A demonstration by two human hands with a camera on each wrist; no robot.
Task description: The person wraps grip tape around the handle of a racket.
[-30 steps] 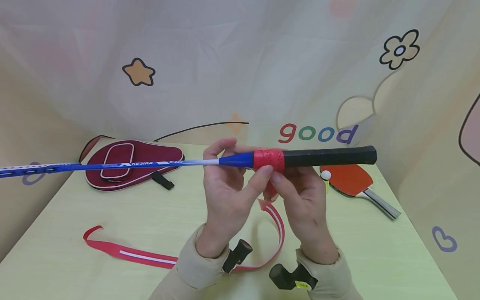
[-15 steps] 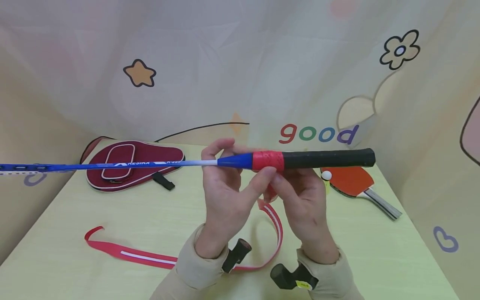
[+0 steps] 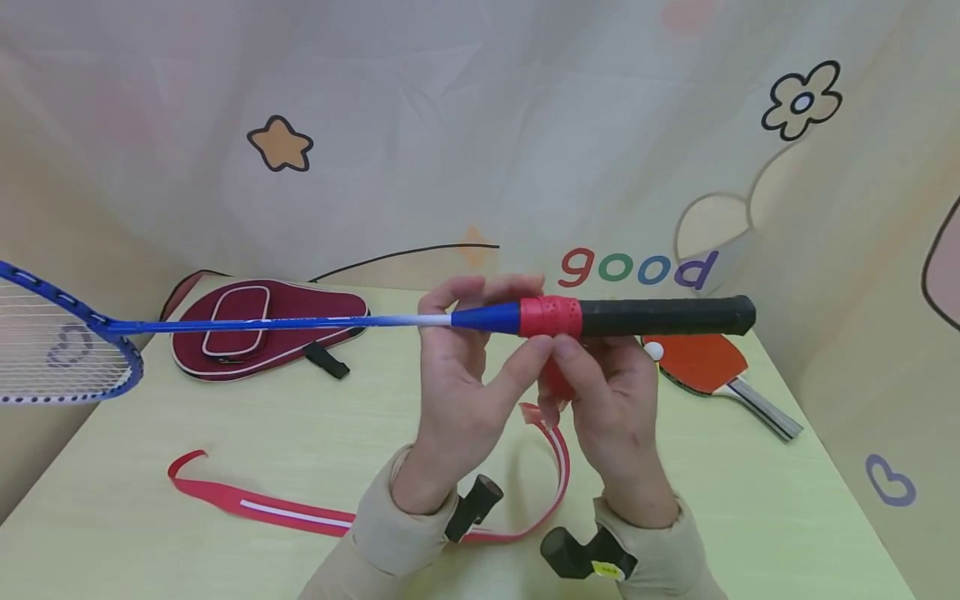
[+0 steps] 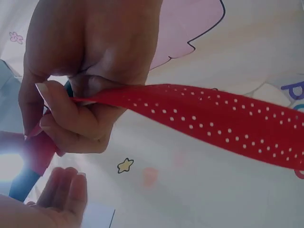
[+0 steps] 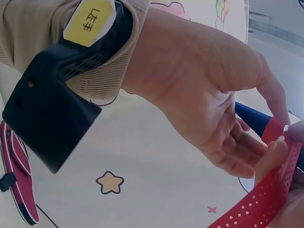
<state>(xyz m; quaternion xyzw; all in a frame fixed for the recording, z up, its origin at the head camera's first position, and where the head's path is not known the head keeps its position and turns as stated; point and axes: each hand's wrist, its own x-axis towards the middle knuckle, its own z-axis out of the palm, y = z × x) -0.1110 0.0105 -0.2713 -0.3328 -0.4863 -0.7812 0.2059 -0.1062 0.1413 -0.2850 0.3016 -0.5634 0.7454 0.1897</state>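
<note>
A blue badminton racket (image 3: pixel 315 324) is held level above the table, its strung head to the left and black handle (image 3: pixel 667 317) to the right. Red perforated grip tape (image 3: pixel 550 316) wraps the handle just beyond the blue cone. My left hand (image 3: pixel 459 404) holds the racket there, thumb on the tape's lower edge and fingers behind. Beside it, my right hand (image 3: pixel 618 417) pinches the tape under the handle, thumbs nearly touching. In the left wrist view, a free length of tape (image 4: pixel 223 118) stretches from the right hand (image 4: pixel 90 71). Some right fingers are hidden behind the handle.
A red strip with a white line (image 3: pixel 292 515) curves across the table (image 3: pixel 135 550) under the wrists; whether it joins the held tape I cannot tell. A maroon racket case (image 3: pixel 300 300) lies back left. A table tennis bat (image 3: pixel 701 364) and white ball (image 3: pixel 654 351) are at right.
The racket has rolled about its shaft: its head, formerly edge-on, now shows its strings. Handle and left hand have shifted slightly right. Both hands keep their hold.
</note>
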